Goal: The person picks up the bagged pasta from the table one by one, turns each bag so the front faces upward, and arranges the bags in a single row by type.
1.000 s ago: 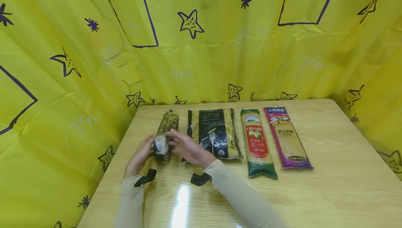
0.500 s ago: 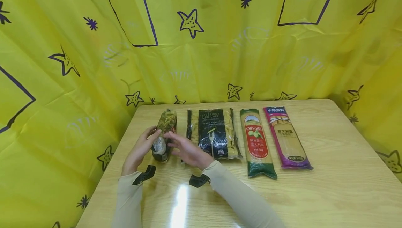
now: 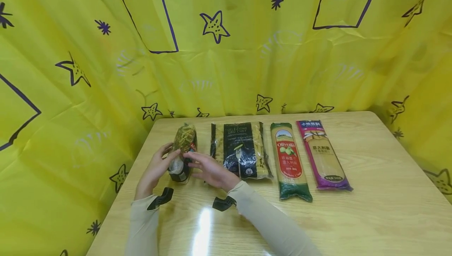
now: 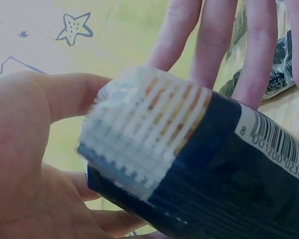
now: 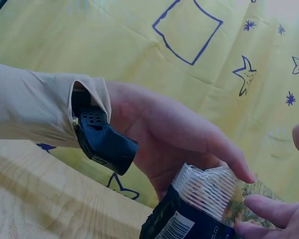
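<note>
At the left of the table, a bag of pasta (image 3: 186,138) with a dark blue end stands on its narrow side. My left hand (image 3: 155,169) grips its near left part, thumb over the top and fingers along the left side. From the right, my right hand (image 3: 212,170) touches the bag with nearly straight fingers. The left wrist view shows the bag's striped clear end and barcode (image 4: 276,144) close up, with right-hand fingers (image 4: 214,45) behind. In the right wrist view, the left thumb lies on the bag (image 5: 202,191) opposite the right fingertips.
Right of the hands lie a penne bag (image 3: 241,140), a green-ended spaghetti pack (image 3: 289,158) and a purple-edged pasta pack (image 3: 325,156), side by side. They rest on a wooden table (image 3: 381,209). A yellow curtain (image 3: 240,71) hangs behind it.
My left thumb has moved from the bag's left side onto its top. The bag has shifted slightly left and turned, showing more of its right face. The right hand has barely moved.
</note>
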